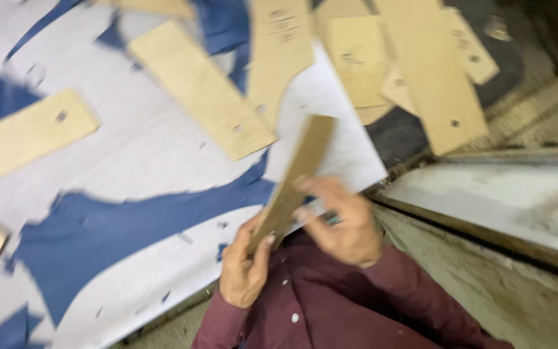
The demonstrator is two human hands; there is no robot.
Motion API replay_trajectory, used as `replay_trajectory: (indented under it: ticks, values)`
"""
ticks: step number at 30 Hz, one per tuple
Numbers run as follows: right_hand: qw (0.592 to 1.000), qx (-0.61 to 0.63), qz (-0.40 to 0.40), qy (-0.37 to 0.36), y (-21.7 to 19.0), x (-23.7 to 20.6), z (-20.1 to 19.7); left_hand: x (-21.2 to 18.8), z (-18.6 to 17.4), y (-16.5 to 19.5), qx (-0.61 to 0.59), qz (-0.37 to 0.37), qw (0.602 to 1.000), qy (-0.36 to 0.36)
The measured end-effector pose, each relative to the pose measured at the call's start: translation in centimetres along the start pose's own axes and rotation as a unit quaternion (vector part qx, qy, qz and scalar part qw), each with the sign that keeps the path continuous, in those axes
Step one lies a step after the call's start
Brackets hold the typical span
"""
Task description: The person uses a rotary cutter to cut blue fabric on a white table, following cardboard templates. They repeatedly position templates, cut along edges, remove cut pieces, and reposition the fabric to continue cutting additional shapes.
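**Cardboard pattern strip held in both hands**

Nearest the camera: maroon sleeves (330, 304). The left hand (243, 271) pinches the lower end of a tan cardboard strip (295, 178); the right hand (343, 220) closes its grip on the edge just above. The strip stands tilted over the surface (143, 155), which carries white paper, blue fabric (111, 232) and further templates (201, 87). Judged light, stiff, creasable; hold by the long edges

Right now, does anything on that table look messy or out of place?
The tan cardboard pattern pieces lie scattered at all angles, some overlapping, over white paper and cut blue fabric. The paper looks ragged, with holes. Both hands, left and right, hold one narrow strip tilted on edge.
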State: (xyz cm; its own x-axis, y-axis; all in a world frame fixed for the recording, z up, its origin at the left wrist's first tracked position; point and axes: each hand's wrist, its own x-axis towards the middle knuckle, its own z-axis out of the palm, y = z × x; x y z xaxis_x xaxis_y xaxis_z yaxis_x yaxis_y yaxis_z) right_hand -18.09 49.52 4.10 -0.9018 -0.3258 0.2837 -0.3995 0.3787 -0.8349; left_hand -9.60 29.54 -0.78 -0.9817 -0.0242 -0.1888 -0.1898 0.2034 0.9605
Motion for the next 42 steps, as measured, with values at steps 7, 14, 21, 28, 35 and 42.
replay_trajectory:
  ticks: [7, 14, 21, 28, 35, 42]
  values:
    - [0.937, 0.026, 0.256, -0.238, 2.4, -1.7, 2.6, -9.2, -9.5, -6.9, -0.117, -0.089, 0.989, -0.004]
    - [0.937, 0.028, 0.237, -0.254, -2.2, -0.5, 15.2, -14.4, -20.7, -10.3, -0.069, -0.076, 0.958, 0.269]
    - [0.967, -0.063, 0.137, -0.204, -4.6, 5.6, 24.3, -9.6, -31.5, -10.0, 0.232, -0.048, 0.924, 0.3]
    - [0.992, -0.098, -0.003, -0.074, -6.4, -0.6, 24.9, -11.1, -32.0, -11.4, 0.403, 0.097, 0.872, 0.26]
    - [0.989, -0.14, 0.008, -0.055, -4.9, -1.1, 26.2, -11.1, -32.9, -12.8, 0.432, 0.082, 0.881, 0.174]
    - [0.988, -0.138, 0.04, -0.046, -4.5, -0.5, 26.6, -10.7, -33.3, -12.4, 0.426, 0.077, 0.888, 0.155]
